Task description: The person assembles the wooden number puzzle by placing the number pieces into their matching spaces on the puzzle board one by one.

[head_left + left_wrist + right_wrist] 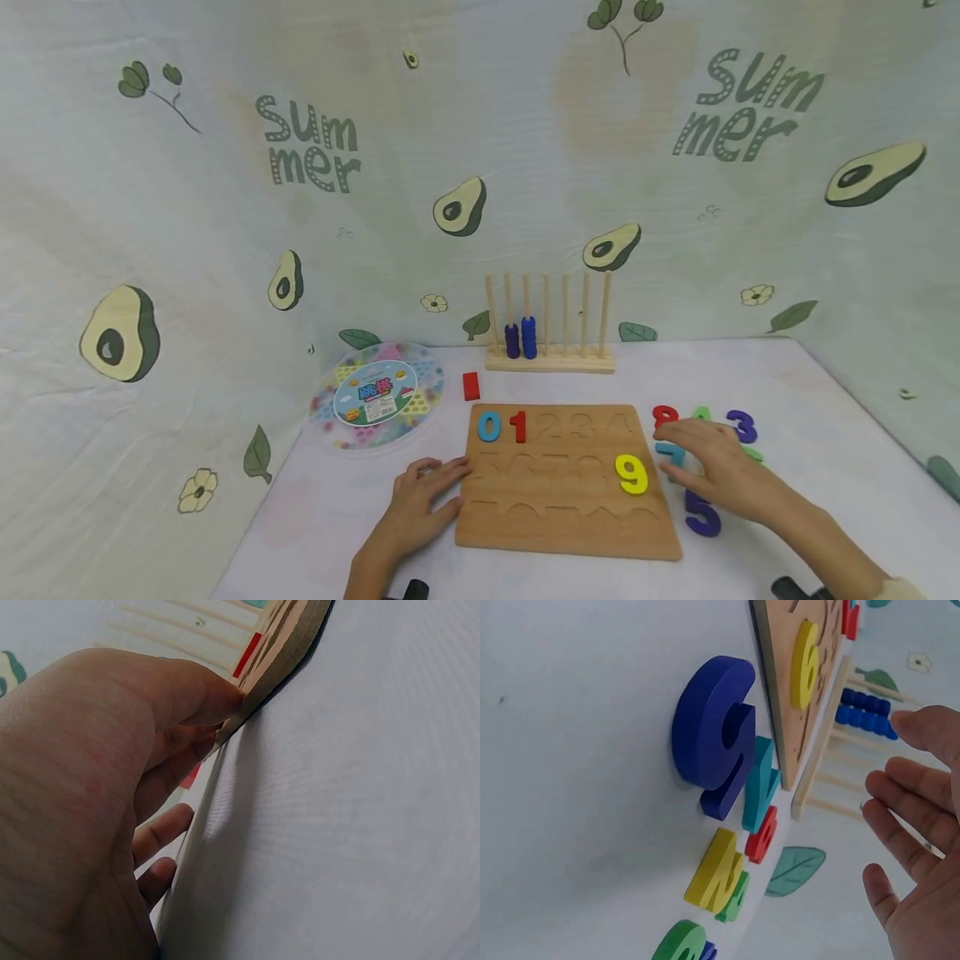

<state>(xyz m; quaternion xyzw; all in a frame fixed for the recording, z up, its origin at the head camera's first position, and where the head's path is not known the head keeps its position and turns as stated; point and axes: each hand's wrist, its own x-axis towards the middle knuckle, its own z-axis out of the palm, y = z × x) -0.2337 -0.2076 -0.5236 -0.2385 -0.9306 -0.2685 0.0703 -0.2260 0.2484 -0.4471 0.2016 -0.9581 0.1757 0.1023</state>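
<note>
A wooden number board [555, 525] lies on the table with a blue 0 [489, 427], a red 1 [518, 427] and a yellow 9 [632, 475] on it. My left hand [420, 508] touches the board's left edge with thumb and fingertips, fingers relaxed. Above the loose numbers at the right hovers my right hand [723, 467], fingers spread and holding nothing. Around it lie a red 8 [664, 415], a teal 7 [670, 453], a dark blue 5 [702, 513] and a purple 3 [742, 426]. A yellow number [716, 874], hidden in the head view, shows in the right wrist view.
Behind the board stands a wooden peg rack [551, 363] with blue beads on two pegs. A red block [471, 386] lies before it. A round, patterned game box [375, 396] sits at the back left, against the printed cloth backdrop [525, 108].
</note>
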